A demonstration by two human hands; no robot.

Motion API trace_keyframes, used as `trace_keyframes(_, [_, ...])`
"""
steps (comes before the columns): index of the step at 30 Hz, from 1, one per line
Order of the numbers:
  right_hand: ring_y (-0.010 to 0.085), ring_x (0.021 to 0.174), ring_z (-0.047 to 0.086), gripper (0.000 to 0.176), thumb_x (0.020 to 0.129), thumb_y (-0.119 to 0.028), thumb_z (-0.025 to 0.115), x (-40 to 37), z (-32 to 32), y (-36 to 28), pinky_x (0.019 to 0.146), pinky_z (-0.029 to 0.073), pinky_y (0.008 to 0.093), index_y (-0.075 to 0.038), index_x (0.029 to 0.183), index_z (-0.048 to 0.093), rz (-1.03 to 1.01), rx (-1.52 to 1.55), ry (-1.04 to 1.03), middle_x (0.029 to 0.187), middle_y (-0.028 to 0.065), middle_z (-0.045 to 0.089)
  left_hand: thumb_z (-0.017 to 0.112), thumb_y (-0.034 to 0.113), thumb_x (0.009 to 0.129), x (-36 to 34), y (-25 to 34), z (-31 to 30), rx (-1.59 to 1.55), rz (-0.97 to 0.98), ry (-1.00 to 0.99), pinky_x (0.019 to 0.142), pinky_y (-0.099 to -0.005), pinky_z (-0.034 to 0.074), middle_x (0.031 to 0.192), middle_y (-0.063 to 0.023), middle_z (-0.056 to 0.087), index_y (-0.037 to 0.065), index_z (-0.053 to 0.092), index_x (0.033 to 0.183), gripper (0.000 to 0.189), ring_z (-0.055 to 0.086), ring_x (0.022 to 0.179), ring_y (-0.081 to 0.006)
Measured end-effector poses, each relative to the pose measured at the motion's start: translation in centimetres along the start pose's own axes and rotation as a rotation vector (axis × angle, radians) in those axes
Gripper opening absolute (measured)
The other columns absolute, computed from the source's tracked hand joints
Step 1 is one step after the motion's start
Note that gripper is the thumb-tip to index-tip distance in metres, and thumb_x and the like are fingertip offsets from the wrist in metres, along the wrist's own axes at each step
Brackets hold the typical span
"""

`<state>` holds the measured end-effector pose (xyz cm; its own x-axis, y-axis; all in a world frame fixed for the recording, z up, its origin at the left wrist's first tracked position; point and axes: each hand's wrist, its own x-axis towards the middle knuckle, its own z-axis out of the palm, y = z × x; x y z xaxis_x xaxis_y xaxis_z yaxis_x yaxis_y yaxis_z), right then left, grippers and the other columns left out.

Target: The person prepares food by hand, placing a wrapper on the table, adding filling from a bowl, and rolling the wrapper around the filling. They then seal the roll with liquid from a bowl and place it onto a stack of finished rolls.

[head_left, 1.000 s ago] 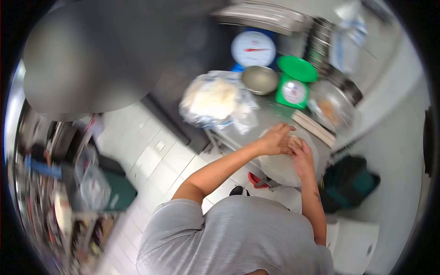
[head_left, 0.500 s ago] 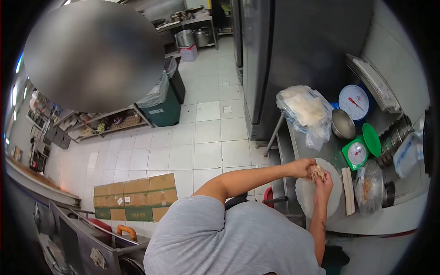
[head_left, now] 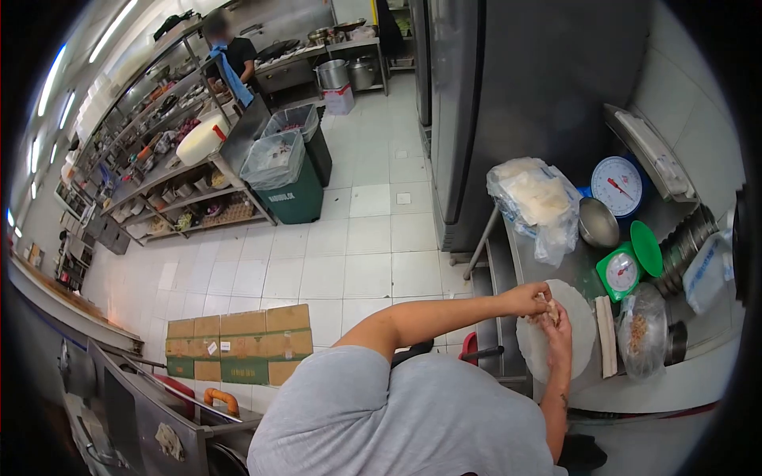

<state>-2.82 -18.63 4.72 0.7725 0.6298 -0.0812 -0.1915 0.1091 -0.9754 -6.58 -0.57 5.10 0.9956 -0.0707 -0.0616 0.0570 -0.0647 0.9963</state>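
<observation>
A tiled kitchen floor (head_left: 369, 238) runs off to the left of the pale round sheet (head_left: 578, 337), my landmark here, and the metal table (head_left: 578, 266) bears that sheet near its left edge. From my remote seat I see both hands above the sheet: the left hand (head_left: 528, 300) and right hand (head_left: 559, 333) have their fingertips drawn together, pinching a small tan lump (head_left: 551, 309) between them. How firmly, I can't tell.

My worry is crumbling: if the fingers pull apart unevenly, I judge bits could drop onto the sheet, or past its left side to the floor. A careless swing of the right wrist might also nudge the pale sticks (head_left: 606, 337) just right of the sheet.

For room, I'd favour the sheet's left, where the table ends and the floor lies open. Rightward is tight: past the sticks sits a clear plastic bag (head_left: 652, 317) with tan bits. Beyond the sheet, the green scale (head_left: 621, 271) and a metal bowl (head_left: 598, 223) limit forward reach.
</observation>
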Motion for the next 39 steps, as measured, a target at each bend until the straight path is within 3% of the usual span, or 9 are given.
trace_keyframes(5, [0.0177,0.113,0.055,0.046,0.095,-0.010,0.059,0.3,0.0,0.5,0.098,0.044,0.0300,0.005,0.135,0.044,-0.014,0.027,0.055,0.128,0.0123,0.055,0.066,0.025,0.087,-0.3,-0.1,0.0,-0.020,-0.062,0.004,0.058,-0.0271,0.047,0.087,-0.0065,0.065,0.006,0.053,0.117,0.038,0.062,0.074,-0.0117])
trace_keyframes(11, [0.0145,0.100,0.060,0.037,0.092,-0.008,0.061,0.4,-0.6,0.8,0.090,0.046,0.0272,0.007,0.126,0.055,-0.058,-0.195,0.141,0.112,0.0094,0.064,0.069,0.020,0.084,0.5,-2.0,0.7,0.032,0.197,-0.017,0.068,-0.0294,0.049,0.089,-0.0077,0.064,0.005,0.051,0.125,0.047,0.060,0.078,-0.0145])
trace_keyframes(14, [0.0126,0.094,0.060,0.035,0.091,-0.006,0.062,0.4,-0.6,0.6,0.085,0.048,0.0263,0.007,0.124,0.058,-0.079,-0.313,0.179,0.105,0.0072,0.066,0.071,0.017,0.083,0.7,-2.4,1.4,0.090,0.274,0.045,0.066,-0.0304,0.048,0.086,-0.0077,0.063,0.004,0.052,0.119,0.043,0.059,0.075,-0.0145])
trace_keyframes(16, [0.0119,0.092,0.061,0.035,0.090,-0.005,0.062,0.2,-0.6,0.0,0.083,0.048,0.0258,0.007,0.122,0.059,-0.069,-0.359,0.187,0.103,0.0060,0.066,0.070,0.017,0.083,0.6,-1.7,1.6,0.028,0.205,0.037,0.066,-0.0309,0.048,0.084,-0.0078,0.063,0.003,0.052,0.112,0.036,0.060,0.075,-0.0156])
trace_keyframes(20, [0.0128,0.097,0.060,0.045,0.089,-0.002,0.062,0.8,-2.5,1.1,0.085,0.047,0.0248,0.002,0.131,0.051,-0.134,-0.444,0.180,0.109,0.0071,0.064,0.070,0.018,0.081,1.8,-2.1,2.5,0.119,0.282,0.130,0.063,-0.0308,0.047,0.079,-0.0081,0.062,0.004,0.051,0.100,0.031,0.060,0.071,-0.0180])
trace_keyframes(25, [0.0156,0.101,0.059,0.062,0.088,-0.002,0.064,-0.7,-1.2,-1.1,0.088,0.046,0.0257,0.001,0.143,0.037,-0.198,-0.381,0.090,0.115,0.0102,0.062,0.071,0.016,0.073,2.4,-1.8,3.2,0.317,0.345,0.141,0.071,-0.0357,0.047,0.087,-0.0133,0.057,0.006,0.052,0.100,0.034,0.059,0.082,-0.0276])
trace_keyframes(29, [0.0177,0.109,0.057,0.059,0.089,-0.001,0.062,-1.0,-3.0,-0.1,0.094,0.044,0.0266,0.001,0.142,0.038,-0.220,-0.334,0.074,0.121,0.0119,0.059,0.071,0.014,0.071,3.1,-2.0,3.6,0.347,0.360,0.083,0.078,-0.0402,0.046,0.093,-0.0156,0.053,0.008,0.055,0.097,0.032,0.056,0.092,-0.0349])
trace_keyframes(37, [0.0192,0.114,0.057,0.045,0.089,0.003,0.059,-1.6,-6.3,2.2,0.095,0.046,0.0303,0.003,0.133,0.048,-0.225,-0.425,0.147,0.125,0.0154,0.059,0.069,0.005,0.071,4.0,-2.7,4.3,0.426,0.487,-0.005,0.075,-0.0390,0.047,0.091,-0.0142,0.054,0.007,0.058,0.087,0.020,0.057,0.090,-0.0329])
trace_keyframes(39, [0.0210,0.107,0.060,0.046,0.084,0.005,0.062,-1.5,-6.5,2.7,0.090,0.049,0.0313,0.002,0.129,0.051,-0.222,-0.491,0.188,0.120,0.0153,0.059,0.069,0.002,0.071,4.9,-3.8,4.1,0.433,0.548,-0.034,0.074,-0.0383,0.047,0.091,-0.0139,0.054,0.007,0.059,0.086,0.019,0.057,0.089,-0.0326])
